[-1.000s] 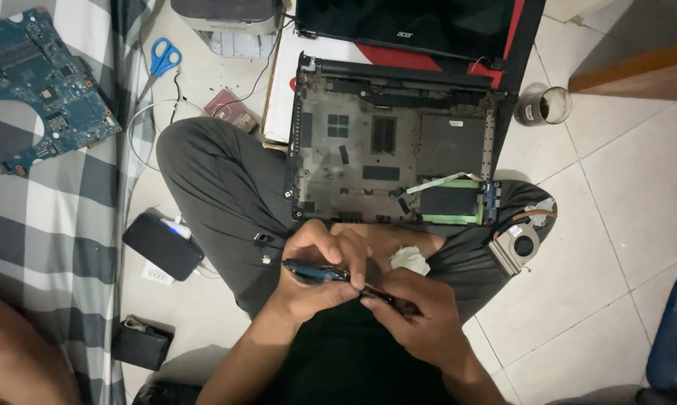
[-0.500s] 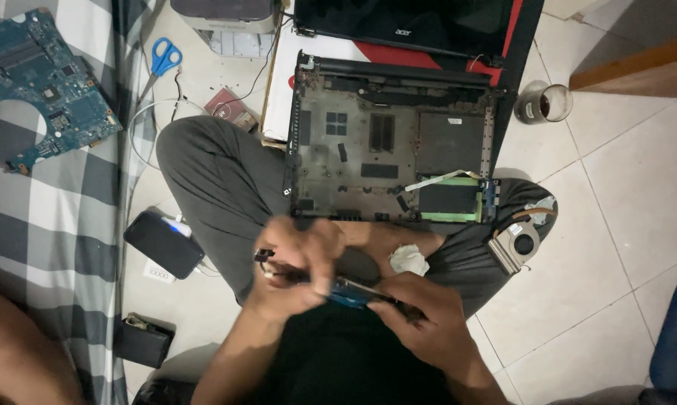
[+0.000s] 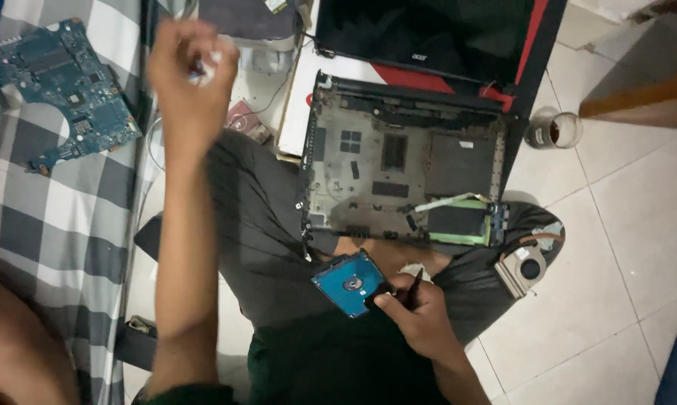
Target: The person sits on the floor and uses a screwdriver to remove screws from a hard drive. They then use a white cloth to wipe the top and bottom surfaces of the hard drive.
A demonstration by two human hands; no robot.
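Gripping the hard drive [image 3: 351,283] by its edge, right hand [image 3: 421,315].

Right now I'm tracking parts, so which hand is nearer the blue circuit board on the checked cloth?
Left. The left hand is raised just right of the circuit board; the right hand is far off, down by the lap, holding a blue drive.

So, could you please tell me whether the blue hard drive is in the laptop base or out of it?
Out. The right hand holds the hard drive over the lap, clear of the laptop base.
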